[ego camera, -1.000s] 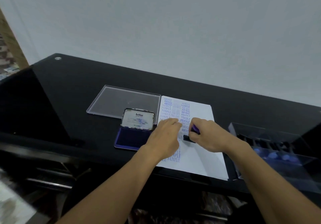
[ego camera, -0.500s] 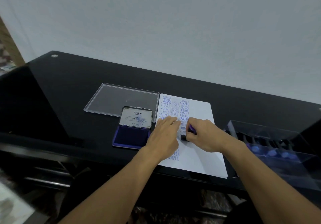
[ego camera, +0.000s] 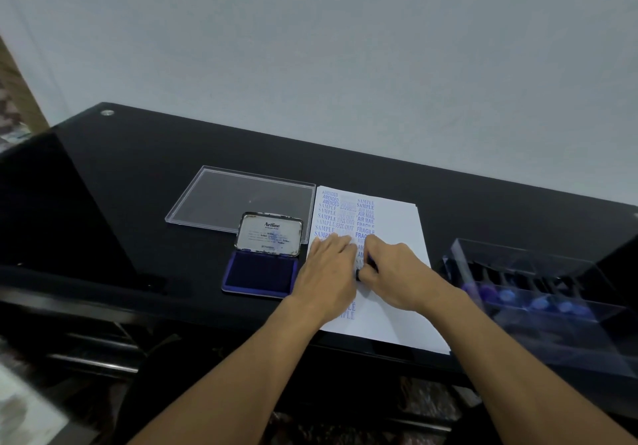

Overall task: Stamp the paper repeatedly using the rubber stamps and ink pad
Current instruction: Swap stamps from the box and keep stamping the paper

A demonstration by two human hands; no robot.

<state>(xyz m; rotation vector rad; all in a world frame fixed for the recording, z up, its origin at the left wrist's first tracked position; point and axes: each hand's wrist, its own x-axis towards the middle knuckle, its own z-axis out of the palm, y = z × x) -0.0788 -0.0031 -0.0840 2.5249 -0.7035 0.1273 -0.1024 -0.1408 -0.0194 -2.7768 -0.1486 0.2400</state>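
Both hands are on the paper: the left hand lies flat, fingers straight, while the right hand curls round a stamp set against the sheet, beside the open ink pad.

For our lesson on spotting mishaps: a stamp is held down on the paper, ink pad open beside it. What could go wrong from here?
The left hand lies flat over printed words on the paper, so fresh ink may smear.
The open ink pad sits beside that wrist, which could brush it.
The right hand covers most of the rubber stamp, so its print may overlap others.
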